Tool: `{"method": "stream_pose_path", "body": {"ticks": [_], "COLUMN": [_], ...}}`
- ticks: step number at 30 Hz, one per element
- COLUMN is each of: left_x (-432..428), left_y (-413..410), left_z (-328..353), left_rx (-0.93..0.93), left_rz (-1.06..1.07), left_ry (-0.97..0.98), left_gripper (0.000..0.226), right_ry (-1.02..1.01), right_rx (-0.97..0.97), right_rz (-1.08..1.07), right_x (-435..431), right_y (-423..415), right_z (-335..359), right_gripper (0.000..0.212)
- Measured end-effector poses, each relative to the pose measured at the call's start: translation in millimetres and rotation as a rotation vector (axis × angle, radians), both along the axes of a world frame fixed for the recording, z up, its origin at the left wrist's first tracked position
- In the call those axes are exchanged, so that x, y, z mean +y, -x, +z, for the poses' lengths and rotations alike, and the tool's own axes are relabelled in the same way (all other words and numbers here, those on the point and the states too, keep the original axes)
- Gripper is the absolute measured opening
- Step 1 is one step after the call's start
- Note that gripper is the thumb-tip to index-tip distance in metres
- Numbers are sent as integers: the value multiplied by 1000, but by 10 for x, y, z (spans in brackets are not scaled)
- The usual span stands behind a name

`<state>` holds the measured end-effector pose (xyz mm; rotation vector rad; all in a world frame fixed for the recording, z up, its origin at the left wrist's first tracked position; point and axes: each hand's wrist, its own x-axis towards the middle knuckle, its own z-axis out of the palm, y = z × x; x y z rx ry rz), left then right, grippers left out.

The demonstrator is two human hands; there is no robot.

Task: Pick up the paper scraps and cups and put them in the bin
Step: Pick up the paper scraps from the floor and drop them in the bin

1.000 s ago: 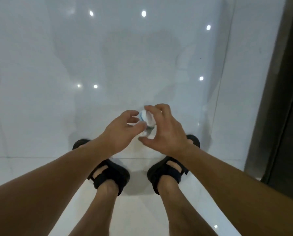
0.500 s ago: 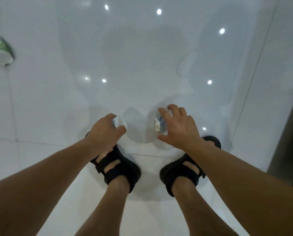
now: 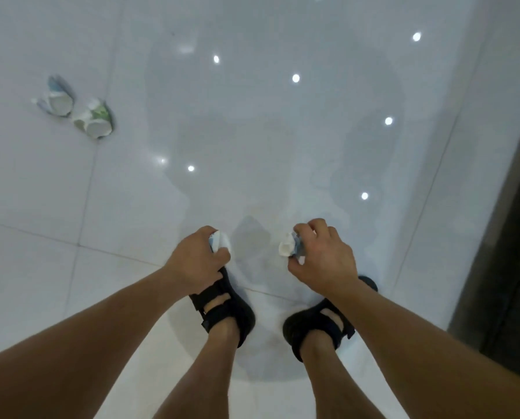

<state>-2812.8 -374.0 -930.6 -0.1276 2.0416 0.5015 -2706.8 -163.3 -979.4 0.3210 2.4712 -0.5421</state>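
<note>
No readable text anywhere. Blue print on the crushed cup (image 3: 56,99), green print on the other cup (image 3: 95,120): both too blurry for me to make out letters.

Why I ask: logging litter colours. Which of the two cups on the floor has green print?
The green-printed cup, lying nearer the person and just right of the blue-printed cup, which shows only blue and white.

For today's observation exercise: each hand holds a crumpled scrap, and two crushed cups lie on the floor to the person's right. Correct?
No: the head view shows the blue cup and green cup lying to the person's left; the rest holds.
</note>
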Motion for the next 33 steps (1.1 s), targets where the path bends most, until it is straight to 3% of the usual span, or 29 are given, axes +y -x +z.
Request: {"method": "stream_pose_path", "body": {"ticks": [9,19,26,33], "left_x": [-302,-887,-1434,-2319], "left_y": [508,177,-702,-1717], "left_z": [2109,4389,5321,5776], "left_rx": [163,393,479,536], "left_rz": [151,328,461,727], "left_ry": [-185,-102,55,156], "left_gripper": [17,25,36,39], "right_ry": [-45,-34,-95,-47], "right_rx": [49,215,268,289], "right_rz": [306,653,948,1178], "right_x": [-161,-974,-1620,-2741], "right_y": [1012,1456,1314,830], "right_z": [2333,4754,5774,6330], "right_gripper": [56,57,55,57]}}
